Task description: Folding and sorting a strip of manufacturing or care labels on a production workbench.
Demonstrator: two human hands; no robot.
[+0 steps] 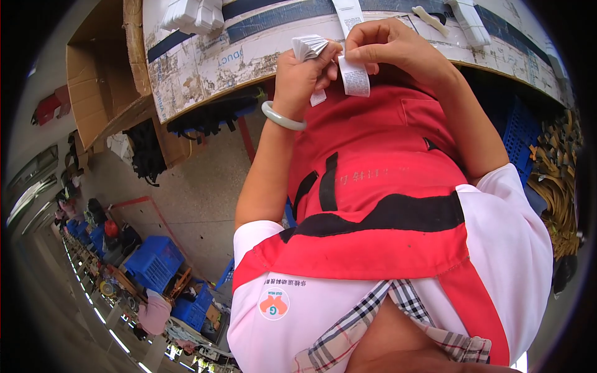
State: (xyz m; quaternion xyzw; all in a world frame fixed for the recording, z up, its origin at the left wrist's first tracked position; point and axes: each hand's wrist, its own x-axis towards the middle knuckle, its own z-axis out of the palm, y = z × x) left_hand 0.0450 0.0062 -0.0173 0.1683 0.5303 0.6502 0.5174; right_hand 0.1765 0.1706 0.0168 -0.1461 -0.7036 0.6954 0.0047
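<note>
My left hand [297, 81], with a pale bangle [283, 116] at the wrist, is closed around a fanned stack of small white folded labels [309, 46]. A small white label end [318, 97] pokes out below its fingers. Thumb and fingers of my right hand [404, 50] pinch a white printed label strip [356, 79] close beside the left fingertips. The pinched strip hangs over the table edge in front of my red apron [379, 143]. Another length of white label strip [348, 13] lies on the table just beyond the right hand; whether the two lengths join is hidden behind the fingers.
On the worn, taped tabletop [255, 59] lie stacked white labels [193, 15], a white bundle [469, 25] and a cream strip [430, 20]. A cardboard box [102, 78] adjoins the left. Brown straps [553, 186] and a blue crate [521, 133] stand right; further blue crates [155, 264] stand behind left.
</note>
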